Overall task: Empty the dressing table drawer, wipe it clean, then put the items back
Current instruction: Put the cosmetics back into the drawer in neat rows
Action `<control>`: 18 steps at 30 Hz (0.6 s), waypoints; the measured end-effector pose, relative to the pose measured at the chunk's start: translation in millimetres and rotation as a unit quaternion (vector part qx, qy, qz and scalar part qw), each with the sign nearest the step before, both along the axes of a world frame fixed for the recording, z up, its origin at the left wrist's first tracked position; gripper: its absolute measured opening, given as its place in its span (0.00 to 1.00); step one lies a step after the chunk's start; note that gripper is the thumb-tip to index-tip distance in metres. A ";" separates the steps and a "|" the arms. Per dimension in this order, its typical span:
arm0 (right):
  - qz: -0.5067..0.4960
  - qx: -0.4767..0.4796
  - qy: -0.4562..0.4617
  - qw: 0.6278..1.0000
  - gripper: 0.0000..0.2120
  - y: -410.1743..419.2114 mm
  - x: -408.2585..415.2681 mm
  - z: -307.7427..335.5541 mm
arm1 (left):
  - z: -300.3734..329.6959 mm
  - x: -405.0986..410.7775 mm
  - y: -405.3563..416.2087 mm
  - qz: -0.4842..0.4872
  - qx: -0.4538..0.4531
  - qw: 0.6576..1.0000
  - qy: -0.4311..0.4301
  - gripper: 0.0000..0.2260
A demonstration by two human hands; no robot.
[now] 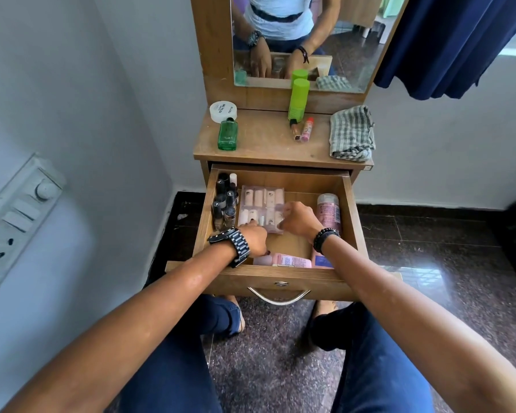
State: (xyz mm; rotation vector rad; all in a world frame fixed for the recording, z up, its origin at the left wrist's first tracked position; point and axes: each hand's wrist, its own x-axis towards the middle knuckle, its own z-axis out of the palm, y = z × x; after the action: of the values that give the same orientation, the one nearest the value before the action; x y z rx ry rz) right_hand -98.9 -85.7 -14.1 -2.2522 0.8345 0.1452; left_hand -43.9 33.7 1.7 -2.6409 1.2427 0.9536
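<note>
Wooden drawer (350, 216): both hands (blurred) on clear plastic box (261, 201)

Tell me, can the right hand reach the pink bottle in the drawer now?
Probably yes: the right hand is already inside the open drawer, and the pink bottle lies uncovered just beside it.
</note>
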 end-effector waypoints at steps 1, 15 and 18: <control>0.006 0.002 -0.002 1.000 0.16 1.1 1.2 -0.9 | 0.5 0.6 0.7 -0.002 0.003 1.000 -0.002 0.19; -0.057 0.100 -0.091 0.989 0.13 -16.8 -7.3 -6.9 | 8.3 8.6 4.1 -0.006 -0.082 0.997 -0.001 0.15; -0.050 0.186 -0.165 0.967 0.12 -21.2 -14.5 7.2 | 15.4 14.2 0.0 0.032 -0.143 0.989 0.022 0.15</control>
State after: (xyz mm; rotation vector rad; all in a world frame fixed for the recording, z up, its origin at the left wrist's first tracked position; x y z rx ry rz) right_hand -113.5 -106.9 -6.9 -1.8131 0.6747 -0.1111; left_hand -29.8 33.7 17.1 -2.9065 1.4101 0.9095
